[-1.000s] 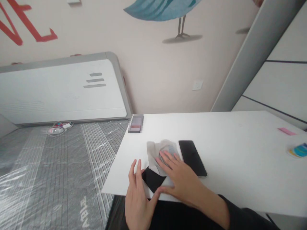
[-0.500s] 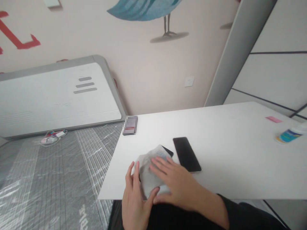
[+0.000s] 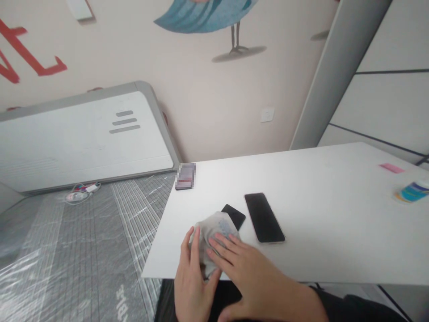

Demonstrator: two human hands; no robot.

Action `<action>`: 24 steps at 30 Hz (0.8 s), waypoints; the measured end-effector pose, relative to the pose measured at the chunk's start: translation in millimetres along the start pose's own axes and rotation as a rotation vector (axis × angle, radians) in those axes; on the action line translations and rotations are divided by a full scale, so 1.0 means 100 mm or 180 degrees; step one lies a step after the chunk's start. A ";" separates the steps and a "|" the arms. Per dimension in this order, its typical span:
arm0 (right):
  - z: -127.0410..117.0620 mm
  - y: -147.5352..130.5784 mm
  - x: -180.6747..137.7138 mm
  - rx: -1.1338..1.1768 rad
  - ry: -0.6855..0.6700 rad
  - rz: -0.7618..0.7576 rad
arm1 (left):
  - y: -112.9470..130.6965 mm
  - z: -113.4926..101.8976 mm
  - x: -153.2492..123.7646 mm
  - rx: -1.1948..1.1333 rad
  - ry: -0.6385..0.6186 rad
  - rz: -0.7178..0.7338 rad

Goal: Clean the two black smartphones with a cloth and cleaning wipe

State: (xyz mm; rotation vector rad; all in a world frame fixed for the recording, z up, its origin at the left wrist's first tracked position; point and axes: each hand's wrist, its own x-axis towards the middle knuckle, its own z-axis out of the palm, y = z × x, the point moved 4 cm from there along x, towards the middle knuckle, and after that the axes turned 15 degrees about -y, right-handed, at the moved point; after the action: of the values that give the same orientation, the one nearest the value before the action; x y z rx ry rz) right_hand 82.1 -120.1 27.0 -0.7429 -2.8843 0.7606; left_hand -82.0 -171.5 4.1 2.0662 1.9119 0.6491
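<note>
A soft cloth point(image 3: 214, 232) is pressed flat on a black phone point(image 3: 234, 215) by the open right hand point(image 3: 241, 264); its edge is touched by the flat left hand point(image 3: 192, 273).

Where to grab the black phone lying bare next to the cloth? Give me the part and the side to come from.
Take the bare phone across its two long edges near the middle, coming from above. It lies flat, screen up, on the white table, apart from the cloth and both hands, so nothing blocks the sides. Being thin and flat, it probably needs fingertips hooked under one edge.
</note>
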 end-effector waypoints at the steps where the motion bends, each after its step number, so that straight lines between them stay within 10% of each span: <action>1: -0.01 0.02 0.01 -0.0016 -0.0030 0.0062 | 0.01 0.00 0.00 0.0004 0.0013 0.0010; 24: -0.02 0.02 0.00 -0.0198 0.0047 0.0115 | 0.02 0.02 -0.04 0.0078 0.0102 0.0083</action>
State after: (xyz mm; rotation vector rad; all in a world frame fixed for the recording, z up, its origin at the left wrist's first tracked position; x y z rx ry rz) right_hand 83.3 -117.6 27.5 -0.8058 -2.9010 0.6688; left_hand -79.4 -175.5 3.2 2.1112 1.9228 0.6720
